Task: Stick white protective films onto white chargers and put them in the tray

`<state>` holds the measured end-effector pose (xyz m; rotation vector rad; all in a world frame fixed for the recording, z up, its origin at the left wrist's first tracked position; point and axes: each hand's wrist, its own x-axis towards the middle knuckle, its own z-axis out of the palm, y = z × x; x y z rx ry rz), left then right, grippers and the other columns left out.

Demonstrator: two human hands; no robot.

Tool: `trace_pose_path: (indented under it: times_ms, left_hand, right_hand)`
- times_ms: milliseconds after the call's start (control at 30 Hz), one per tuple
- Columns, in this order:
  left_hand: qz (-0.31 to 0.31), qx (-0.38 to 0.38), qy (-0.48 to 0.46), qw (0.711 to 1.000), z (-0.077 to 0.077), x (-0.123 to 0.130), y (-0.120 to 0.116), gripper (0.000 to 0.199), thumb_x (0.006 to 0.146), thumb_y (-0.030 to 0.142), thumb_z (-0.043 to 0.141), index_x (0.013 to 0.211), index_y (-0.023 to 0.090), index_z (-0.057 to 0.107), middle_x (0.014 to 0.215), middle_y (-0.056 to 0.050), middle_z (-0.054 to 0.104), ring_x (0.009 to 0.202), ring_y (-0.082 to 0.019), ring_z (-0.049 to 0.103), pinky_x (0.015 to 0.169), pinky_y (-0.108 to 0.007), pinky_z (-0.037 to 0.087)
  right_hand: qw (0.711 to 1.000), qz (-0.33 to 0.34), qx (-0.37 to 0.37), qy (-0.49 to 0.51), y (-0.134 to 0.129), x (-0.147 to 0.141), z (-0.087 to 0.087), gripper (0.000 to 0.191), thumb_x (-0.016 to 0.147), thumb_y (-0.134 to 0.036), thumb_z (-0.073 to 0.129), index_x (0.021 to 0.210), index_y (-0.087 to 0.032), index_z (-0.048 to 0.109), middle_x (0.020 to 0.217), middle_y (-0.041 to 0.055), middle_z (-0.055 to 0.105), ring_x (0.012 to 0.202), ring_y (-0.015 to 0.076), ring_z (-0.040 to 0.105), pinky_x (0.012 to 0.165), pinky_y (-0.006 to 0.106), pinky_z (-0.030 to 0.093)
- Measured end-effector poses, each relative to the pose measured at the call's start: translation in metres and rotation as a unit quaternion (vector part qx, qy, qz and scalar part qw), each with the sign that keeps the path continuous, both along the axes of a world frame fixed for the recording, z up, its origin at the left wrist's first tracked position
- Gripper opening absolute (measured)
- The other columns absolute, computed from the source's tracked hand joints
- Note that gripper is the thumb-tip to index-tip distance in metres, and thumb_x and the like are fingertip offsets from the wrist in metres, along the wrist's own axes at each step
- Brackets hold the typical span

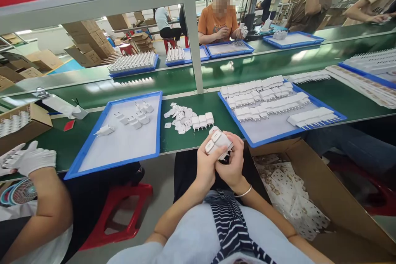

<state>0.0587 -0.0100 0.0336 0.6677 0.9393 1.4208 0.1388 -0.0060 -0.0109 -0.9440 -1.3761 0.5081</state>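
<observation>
In front of my body, my left hand [206, 163] and my right hand [234, 159] are closed together around a small bunch of white plug chargers [217, 141]. Two of them turn their port ends up towards the left, and metal prongs stick out at the lower right. How many my palms cover is hidden. Just past my hands, a short row of white plug chargers [203, 121] stands on the green bench. Beside that row lies a loose pile of small white flat pieces [181, 119].
Left is a blue-rimmed tray [160, 126] with several chargers; right, a fuller blue-rimmed tray [252, 143]. A cardboard box [340, 198] of white card pieces stands below the bench edge. A co-worker's gloved hand [38, 160] is far left. A shelf post [192, 29] rises ahead.
</observation>
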Motion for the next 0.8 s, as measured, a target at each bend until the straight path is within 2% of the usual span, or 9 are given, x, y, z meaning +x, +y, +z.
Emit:
trace_pose_path:
  times_ms: [133,333,400,500,567,633,700,733,800]
  left_hand:
    - [0.012,-0.013,-0.059,0.998,0.0,0.008,-0.008,0.048,0.062,0.027,0.089,0.107,0.017,0.076,0.094,-0.001,0.077,0.08,-0.015,0.068,0.079,-0.025,0.053]
    - [0.0,-0.008,-0.048,0.999,0.002,0.008,-0.013,0.041,0.062,0.022,0.089,0.101,0.015,0.077,0.092,-0.003,0.078,0.079,-0.015,0.068,0.076,-0.025,0.052]
    - [0.004,0.009,-0.043,0.999,0.003,0.005,-0.011,0.04,0.064,0.023,0.088,0.102,0.016,0.077,0.097,-0.003,0.078,0.082,-0.015,0.069,0.079,-0.025,0.053]
    - [-0.015,0.053,-0.037,0.998,0.004,-0.007,-0.003,0.041,0.067,0.026,0.085,0.106,0.017,0.078,0.107,-0.006,0.079,0.095,-0.02,0.072,0.09,-0.029,0.055]
    - [-0.049,0.07,-0.028,0.996,0.006,-0.02,0.005,0.044,0.064,0.026,0.086,0.106,0.017,0.079,0.114,-0.009,0.078,0.101,-0.025,0.074,0.094,-0.035,0.056]
    - [-0.103,0.07,0.006,0.992,0.008,-0.032,0.012,0.047,0.06,0.025,0.089,0.105,0.017,0.079,0.119,-0.01,0.077,0.103,-0.03,0.074,0.094,-0.039,0.058]
    - [-0.161,0.076,0.064,0.982,0.013,-0.042,0.018,0.05,0.059,0.023,0.09,0.108,0.018,0.079,0.118,-0.011,0.077,0.105,-0.033,0.074,0.093,-0.042,0.058]
    - [-0.185,0.087,0.105,0.973,0.016,-0.044,0.02,0.05,0.061,0.023,0.09,0.109,0.018,0.079,0.117,-0.011,0.077,0.107,-0.033,0.073,0.095,-0.043,0.057]
    - [-0.217,0.119,0.197,0.949,0.022,-0.045,0.024,0.045,0.063,0.023,0.09,0.106,0.019,0.08,0.118,-0.012,0.077,0.111,-0.033,0.071,0.098,-0.042,0.055]
  right_hand:
    - [0.999,0.014,-0.013,0.033,-0.015,-0.005,0.001,0.062,0.084,-0.014,0.066,0.138,-0.031,0.04,0.142,0.0133,0.05,0.136,0.0293,0.05,0.113,0.053,0.046]
    - [0.998,0.052,-0.007,0.046,-0.019,-0.008,-0.003,0.069,0.085,-0.012,0.063,0.144,-0.029,0.032,0.148,0.0155,0.044,0.144,0.0297,0.044,0.118,0.055,0.041]
    - [0.997,0.073,0.018,0.002,-0.017,-0.003,0.003,0.074,0.084,-0.01,0.063,0.146,-0.03,0.029,0.149,0.0156,0.042,0.145,0.0307,0.041,0.119,0.057,0.04]
    - [0.984,0.146,0.036,-0.095,-0.017,0.017,0.021,0.085,0.082,-0.01,0.065,0.153,-0.029,0.024,0.156,0.0153,0.038,0.149,0.0324,0.036,0.121,0.059,0.036]
    - [0.976,0.17,0.033,-0.133,-0.015,0.036,0.035,0.072,0.085,-0.011,0.061,0.151,-0.029,0.036,0.153,0.0129,0.045,0.146,0.0321,0.041,0.121,0.058,0.035]
    - [0.986,0.115,0.016,-0.123,-0.007,0.055,0.047,0.042,0.093,-0.014,0.054,0.131,-0.03,0.06,0.137,0.0101,0.058,0.132,0.0301,0.052,0.114,0.055,0.041]
    - [0.993,0.07,-0.029,-0.094,0.007,0.071,0.056,0.023,0.097,-0.021,0.054,0.111,-0.028,0.07,0.116,0.0089,0.065,0.112,0.0267,0.06,0.097,0.046,0.051]
    - [0.991,0.089,-0.061,-0.085,0.016,0.077,0.06,0.019,0.098,-0.025,0.057,0.108,-0.027,0.072,0.107,0.0078,0.065,0.1,0.0241,0.062,0.085,0.04,0.053]
    - [0.968,0.197,-0.136,-0.074,0.036,0.086,0.066,0.017,0.096,-0.032,0.063,0.105,-0.024,0.073,0.09,0.0042,0.065,0.081,0.0189,0.061,0.068,0.032,0.05]
